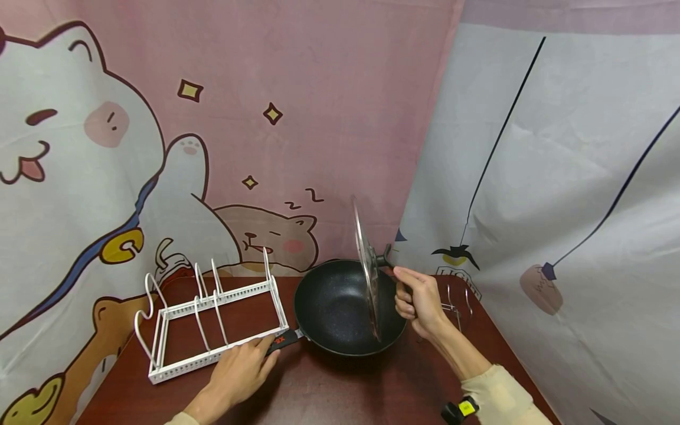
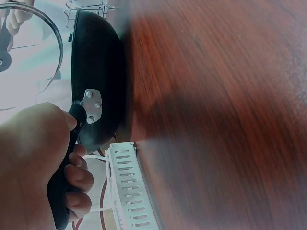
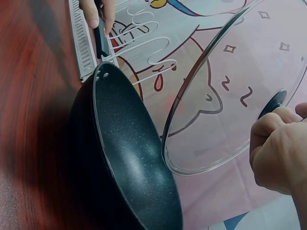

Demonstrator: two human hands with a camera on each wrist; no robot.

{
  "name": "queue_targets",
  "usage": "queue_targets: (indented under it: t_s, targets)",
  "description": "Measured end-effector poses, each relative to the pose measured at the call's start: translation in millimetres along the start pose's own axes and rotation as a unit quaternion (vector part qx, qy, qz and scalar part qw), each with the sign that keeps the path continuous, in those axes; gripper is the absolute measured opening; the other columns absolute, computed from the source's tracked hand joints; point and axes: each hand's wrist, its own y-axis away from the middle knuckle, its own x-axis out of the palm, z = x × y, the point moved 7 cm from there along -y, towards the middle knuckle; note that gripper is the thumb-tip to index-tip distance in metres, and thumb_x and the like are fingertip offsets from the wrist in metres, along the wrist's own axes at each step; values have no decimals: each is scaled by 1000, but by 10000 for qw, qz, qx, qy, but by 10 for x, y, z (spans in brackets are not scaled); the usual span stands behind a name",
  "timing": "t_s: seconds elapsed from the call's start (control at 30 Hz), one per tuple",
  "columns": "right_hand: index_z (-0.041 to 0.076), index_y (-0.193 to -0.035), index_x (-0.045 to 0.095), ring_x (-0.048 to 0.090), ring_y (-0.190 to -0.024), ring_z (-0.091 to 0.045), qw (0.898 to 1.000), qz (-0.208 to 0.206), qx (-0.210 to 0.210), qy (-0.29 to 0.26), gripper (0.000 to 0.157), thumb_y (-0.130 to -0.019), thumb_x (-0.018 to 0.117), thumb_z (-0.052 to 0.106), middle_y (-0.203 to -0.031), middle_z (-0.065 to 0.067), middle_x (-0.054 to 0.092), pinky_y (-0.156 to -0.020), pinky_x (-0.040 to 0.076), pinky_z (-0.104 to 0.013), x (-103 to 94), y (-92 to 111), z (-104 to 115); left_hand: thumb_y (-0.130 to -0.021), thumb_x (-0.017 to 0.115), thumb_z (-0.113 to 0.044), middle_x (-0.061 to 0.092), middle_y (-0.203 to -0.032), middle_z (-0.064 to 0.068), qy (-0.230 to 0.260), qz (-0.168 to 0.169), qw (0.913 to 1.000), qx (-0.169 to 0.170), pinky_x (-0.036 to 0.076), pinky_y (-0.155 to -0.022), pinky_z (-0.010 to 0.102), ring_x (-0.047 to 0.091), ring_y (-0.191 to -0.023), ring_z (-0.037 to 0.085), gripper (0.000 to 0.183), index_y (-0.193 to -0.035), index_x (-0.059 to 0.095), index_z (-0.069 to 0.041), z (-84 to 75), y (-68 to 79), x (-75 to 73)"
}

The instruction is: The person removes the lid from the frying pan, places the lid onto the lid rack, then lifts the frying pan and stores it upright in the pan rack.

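Observation:
A black wok (image 1: 334, 301) sits on the table, its inside dark and speckled. My left hand (image 1: 241, 369) grips its black handle (image 2: 58, 191), fingers wrapped underneath in the left wrist view. Above the wok's right side, a clear glass lid (image 1: 368, 277) with a metal rim stands nearly upright on edge. My right hand (image 1: 422, 301) holds the lid by its dark knob (image 1: 383, 257), fingers curled. In the right wrist view the glass lid (image 3: 216, 110) overlaps the wok's rim, and part of the knob is hidden by my right hand (image 3: 278, 148).
A white rack (image 1: 212, 330) with upright wire dividers stands left of the wok, close to its handle. A small wire rack (image 1: 457, 307) is at the right, partly behind my right forearm. A printed curtain (image 1: 329, 118) hangs behind the reddish-brown table (image 1: 340, 395).

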Motion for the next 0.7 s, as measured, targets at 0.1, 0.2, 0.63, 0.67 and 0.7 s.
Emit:
queue_targets:
  t_s: [0.1, 0.2, 0.63, 0.67, 0.7]
  targets:
    - [16, -91, 54, 31, -43, -2, 10000, 24, 32, -40, 30, -118, 58, 26, -62, 11, 35, -46, 20, -26, -7, -2, 2, -102, 83, -38, 81, -95, 1, 2, -11, 10000, 1, 53, -57, 38, 76, -69, 24, 33, -125, 77, -16, 2, 0, 1]
    - [17, -92, 57, 32, -43, -2, 10000, 58, 32, -31, 28, -118, 58, 27, -62, 12, 34, -46, 22, -24, -11, -2, 9, -102, 83, -38, 81, -95, 1, -4, -43, 10000, 21, 53, -57, 39, 76, -69, 25, 32, -125, 77, -16, 3, -1, 0]
    - [17, -92, 61, 30, -42, -2, 9995, 156, 97, -274, 30, -119, 55, 25, -61, 12, 34, -46, 18, -26, -14, 12, 25, -104, 82, -39, 83, -99, 2, 40, 162, 9998, -80, 54, -59, 39, 77, -71, 24, 35, -129, 77, -16, 20, -13, 31]
    - [17, -92, 61, 31, -42, -2, 9994, 163, 99, -300, 29, -119, 55, 25, -61, 12, 34, -46, 18, -26, -14, 13, 27, -104, 81, -39, 83, -99, 1, 45, 195, 9997, -102, 54, -59, 38, 77, -71, 23, 35, -130, 77, -16, 21, -12, 35]
    - [17, -93, 62, 31, -42, -2, 9993, 169, 104, -318, 28, -119, 55, 25, -61, 12, 34, -46, 19, -26, -14, 16, 29, -104, 81, -39, 83, -99, 1, 57, 220, 9997, -124, 54, -59, 38, 76, -71, 23, 35, -130, 78, -16, 22, -12, 37]
